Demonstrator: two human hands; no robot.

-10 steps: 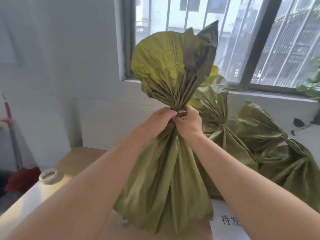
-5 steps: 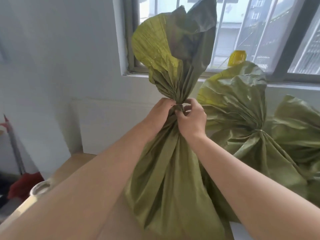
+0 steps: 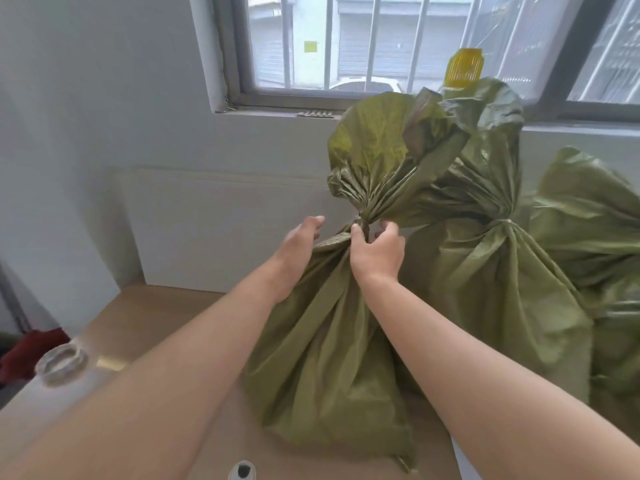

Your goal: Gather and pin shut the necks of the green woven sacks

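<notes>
A green woven sack (image 3: 322, 358) stands on the wooden table (image 3: 145, 317) in front of me, its neck gathered into a tight bunch with the fanned top (image 3: 374, 154) leaning right. My right hand (image 3: 377, 251) grips the bunched neck, thumb and fingers curled round it. My left hand (image 3: 298, 244) sits just left of the neck with fingers relaxed and off the fabric. A second sack (image 3: 491, 271) with a tied neck stands behind on the right, and a third sack (image 3: 595, 244) lies at the far right.
A white wall panel (image 3: 221, 230) and a barred window (image 3: 346, 46) are behind the table. A yellow cap (image 3: 464, 69) pokes up behind the second sack. A clear tape roll (image 3: 62, 362) sits at the table's left edge, a red item (image 3: 31, 348) below it.
The sack came down from a raised position and its top now leans right. My left hand let go of the neck and opened; my right hand keeps its grip.
</notes>
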